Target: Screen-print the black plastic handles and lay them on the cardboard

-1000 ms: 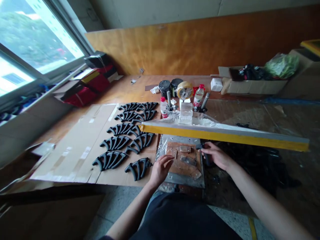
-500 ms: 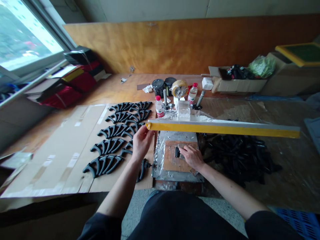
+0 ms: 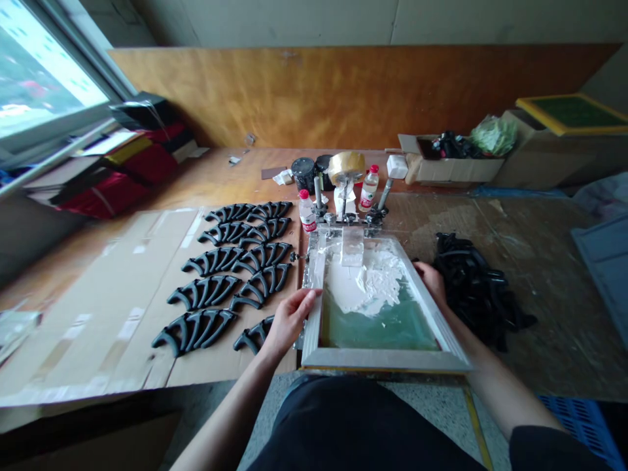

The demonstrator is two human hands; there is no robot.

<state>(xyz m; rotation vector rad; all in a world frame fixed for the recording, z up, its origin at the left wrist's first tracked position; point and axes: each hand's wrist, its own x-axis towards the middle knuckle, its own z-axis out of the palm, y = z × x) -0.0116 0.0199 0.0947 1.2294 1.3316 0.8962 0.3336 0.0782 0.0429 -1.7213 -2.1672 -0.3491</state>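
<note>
A metal-edged screen frame (image 3: 383, 358) lies lowered over the plate in front of me, with white paste (image 3: 377, 284) on its green mesh (image 3: 377, 330). My left hand (image 3: 289, 320) pinches the frame's left side, fingers closed. At the right side of the frame is my right hand (image 3: 432, 284), its fingers partly hidden behind the edge. A clear block (image 3: 352, 246) sits at the back of the frame, near the metal clamps. Rows of curved black parts (image 3: 199, 328) lie on cardboard to the left; a pile of black parts (image 3: 483, 281) lies at the right.
Behind the frame stand two red-capped bottles (image 3: 369, 188), dark jars (image 3: 303, 174) and a tape roll (image 3: 346, 167). An open carton (image 3: 458, 169) is at the back right, a grey bin (image 3: 603, 261) at the far right. Red bundles (image 3: 105, 195) lie at the left.
The frame has swung down from its raised position and now covers the plate and small black part. My left hand moved down along its side; my right hand left the small part for the right edge.
</note>
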